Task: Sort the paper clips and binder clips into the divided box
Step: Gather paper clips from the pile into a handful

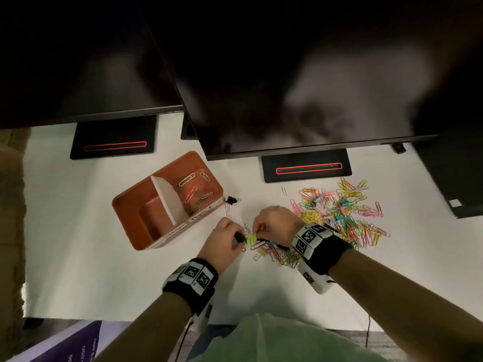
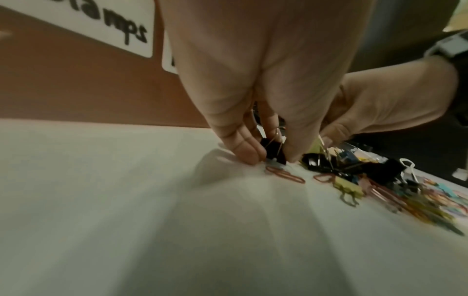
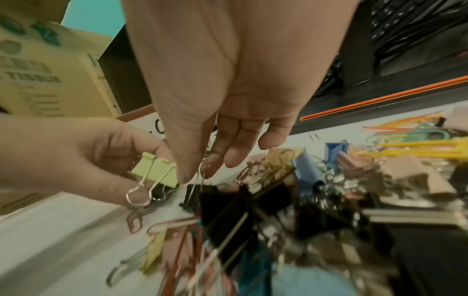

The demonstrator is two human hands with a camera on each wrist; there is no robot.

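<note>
Both hands work at table centre, just at 5 o'clock of the box. Left hand (image 1: 226, 237) has its fingers curled, pinching a small black binder clip (image 2: 274, 149) against the table (image 1: 91, 270); right wrist view shows the same hand also touching a yellow-green binder clip (image 3: 155, 171) with silver wire handles. Right hand (image 1: 275, 222) pinches, thumb against forefinger, a wire handle at the right edge of that yellow-green clip (whether the handle belongs to it or to the black clip below, cannot tell).

At 3 o'clock of the hands, under the right wrist: small tangle of clips (image 1: 277, 253), black, blue, pink and yellow binder clips mixed with coloured paper clips.

At 10 o'clock of the hands: divided box (image 1: 125, 205), red-brown, rectangular, one white partition. Far compartment holds several paper clips (image 1: 194, 190) in pink, white and green; near compartment appears bare. White labels on the near wall; left wrist view reads "...amps" (rest cut off).

One black binder clip (image 1: 231, 200) lies on the table just beside the box's right corner.

At 2 o'clock: large loose pile (image 1: 339, 212) of pink, yellow, green and blue clips.

Farthest: two dark monitors (image 1: 261, 74) on black stands with red-outlined slots. Right wrist view shows a yellow carton (image 3: 38, 80) printed "TISSUE".
</note>
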